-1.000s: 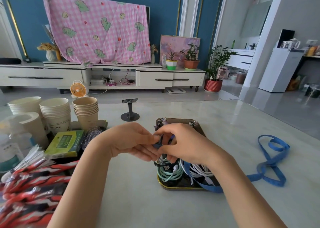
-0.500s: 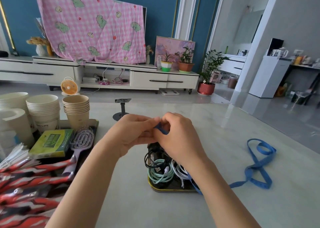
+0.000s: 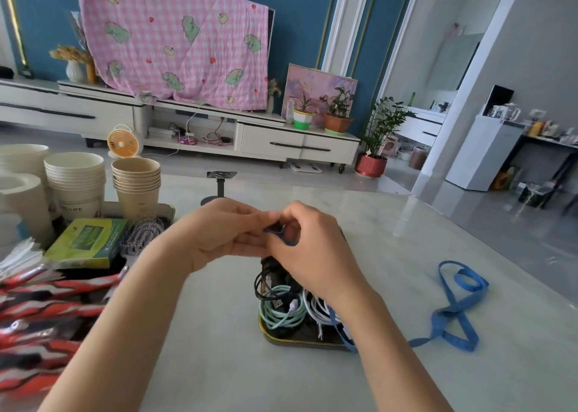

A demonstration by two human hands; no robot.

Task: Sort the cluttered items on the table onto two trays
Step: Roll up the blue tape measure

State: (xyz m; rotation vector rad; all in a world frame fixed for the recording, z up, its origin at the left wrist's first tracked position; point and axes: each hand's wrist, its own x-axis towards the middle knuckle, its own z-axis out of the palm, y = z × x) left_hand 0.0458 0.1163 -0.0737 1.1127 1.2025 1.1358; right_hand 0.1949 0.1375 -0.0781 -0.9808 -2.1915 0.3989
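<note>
Pale marble-look table (image 3: 406,249), glossy, in a living room: blue wall, white TV stand (image 3: 281,136), pink checked blanket (image 3: 175,42) draped over the screen, potted plants (image 3: 375,142) at right.

Left side of the table was crowded: stacked paper cups (image 3: 136,180), green box (image 3: 87,244) and hairbrush (image 3: 144,235) on one tray (image 3: 169,210).

Second tray (image 3: 297,343), dark with a gold rim, sat mid-table with coiled mint, white and black cables (image 3: 281,314).

Blue strap (image 3: 453,314): flat, narrow, looped loosely on the table right of that tray, crossing its near-right corner. Its end was up above the tray, pinched between the fingertips of left hand (image 3: 215,233) and right hand (image 3: 316,255), fingers curled, hands touching.
</note>
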